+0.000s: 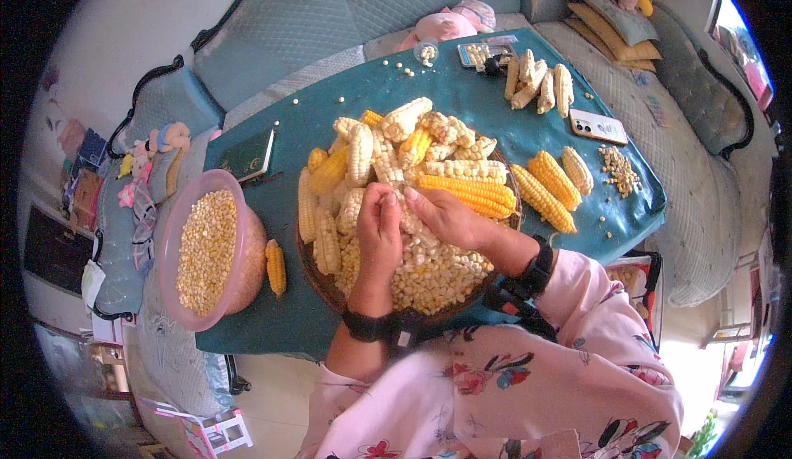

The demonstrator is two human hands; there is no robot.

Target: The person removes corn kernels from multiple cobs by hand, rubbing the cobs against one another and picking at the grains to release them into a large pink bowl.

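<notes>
My left hand (379,227) and my right hand (442,214) meet over a round basket (317,291) heaped with corn. Both close around a pale corn cob (411,218), largely hidden by the fingers. Loose white kernels (436,270) fill the near part of the basket, below the hands. White corn ears (405,119) and yellow corn ears (467,192) lie piled at its far side. To the left stands a pink plastic bowl (250,261) full of loose kernels, with a small yellow ear (276,268) between it and the basket.
On the table's teal cover (291,150) lie a dark green notebook (247,154), a phone (598,126), stripped cobs (535,85), several ears (547,188), a kernel pile (620,170), a small cup (426,52) and a tray (486,54). Sofas (365,7) stand around the table.
</notes>
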